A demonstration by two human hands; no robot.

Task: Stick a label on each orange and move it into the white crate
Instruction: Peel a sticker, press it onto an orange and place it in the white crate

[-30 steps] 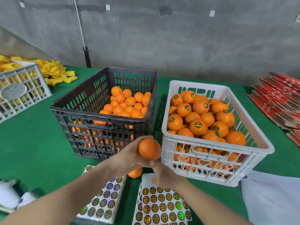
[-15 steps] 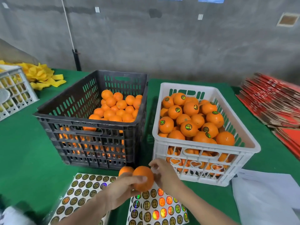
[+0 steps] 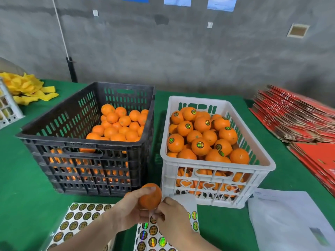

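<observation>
A: Far left first?
B: Heap of yellow strips [image 3: 27, 89] at the back of the green surface [image 3: 27, 196], next to a white grid crate [image 3: 7, 109] cut off by the frame edge.
A: Then?
B: Black crate [image 3: 59, 142], partly filled with bare oranges [image 3: 117, 124] heaped toward its right side (no labels visible on any of them). In front of it, flat on the surface, a sheet of round labels [image 3: 79, 220].
A: And the grips?
B: Left grip [image 3: 130, 212] wrapped round one orange [image 3: 150, 196], thumb across the top. Fruit held clear of the surface, just in front of the gap between the two big crates, outside both. Right grip [image 3: 174, 218] narrow, fingertips bunched against the lower edge of that orange, over a second label sheet [image 3: 152, 236]. Label between those fingertips or not: cannot tell.
A: Further right?
B: White crate [image 3: 217, 163] just beside the black one, heaped with labelled oranges [image 3: 199, 145], round stickers facing up on most. Then white paper [image 3: 290, 220] lying near its front right corner, and a fanned stack of red cardboard [image 3: 299, 118] along the far right edge.
</observation>
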